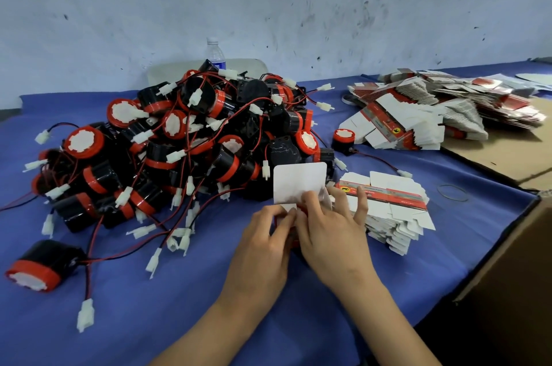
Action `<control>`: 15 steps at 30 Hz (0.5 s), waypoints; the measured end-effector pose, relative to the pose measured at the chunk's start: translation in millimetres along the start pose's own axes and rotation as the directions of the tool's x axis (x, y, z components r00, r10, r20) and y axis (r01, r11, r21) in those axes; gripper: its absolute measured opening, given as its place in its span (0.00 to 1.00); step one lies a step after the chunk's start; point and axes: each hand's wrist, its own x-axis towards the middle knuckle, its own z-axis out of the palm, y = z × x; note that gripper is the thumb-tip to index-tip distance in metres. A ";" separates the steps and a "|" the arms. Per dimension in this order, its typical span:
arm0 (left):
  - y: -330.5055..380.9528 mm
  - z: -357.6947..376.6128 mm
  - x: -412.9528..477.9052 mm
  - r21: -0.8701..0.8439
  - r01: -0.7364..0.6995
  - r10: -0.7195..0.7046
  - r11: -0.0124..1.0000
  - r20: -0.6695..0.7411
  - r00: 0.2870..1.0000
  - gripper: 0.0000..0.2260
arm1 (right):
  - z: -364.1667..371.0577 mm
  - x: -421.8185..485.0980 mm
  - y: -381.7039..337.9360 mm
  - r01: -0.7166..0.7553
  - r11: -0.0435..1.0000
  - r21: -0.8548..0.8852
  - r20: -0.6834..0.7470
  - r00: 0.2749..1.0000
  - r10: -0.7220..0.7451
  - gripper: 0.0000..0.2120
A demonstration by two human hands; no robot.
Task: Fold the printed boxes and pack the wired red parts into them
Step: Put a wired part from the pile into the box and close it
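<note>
A big heap of red-and-black round parts [185,138] with red and black wires and white plugs fills the left and middle of the blue-covered table [149,306]. In front of it my left hand [263,243] and my right hand [328,231] both grip one printed box [298,183]; its white flap stands up above my fingers and its red body is mostly hidden under them. A stack of flat printed boxes [391,207] lies just right of my right hand. One loose part [38,267] rests near the left front.
A larger, spread pile of flat boxes [433,108] sits at the back right on brown cardboard [507,156]. One single part [343,138] lies beside it. A rubber band [452,193], a water bottle [215,53] and an open carton's edge [507,261] are also here.
</note>
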 end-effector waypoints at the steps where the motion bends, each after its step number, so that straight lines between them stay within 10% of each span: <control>1: 0.4 0.8 0.2 0.014 -0.010 0.010 1.000 0.016 1.000 0.20 | -0.2 -1.8 1.0 0.015 1.000 0.026 -0.001 1.000 -0.015 0.15; 9: -0.3 0.9 0.5 -0.023 -0.021 0.023 1.000 0.070 0.997 0.25 | -5.7 -23.9 9.9 -0.041 0.821 0.569 -0.112 0.986 0.127 0.26; 15: -1.8 -0.9 0.5 -0.089 -0.007 0.015 0.996 0.082 0.996 0.31 | -5.2 -28.5 14.0 -0.132 0.780 0.612 0.015 0.988 0.156 0.22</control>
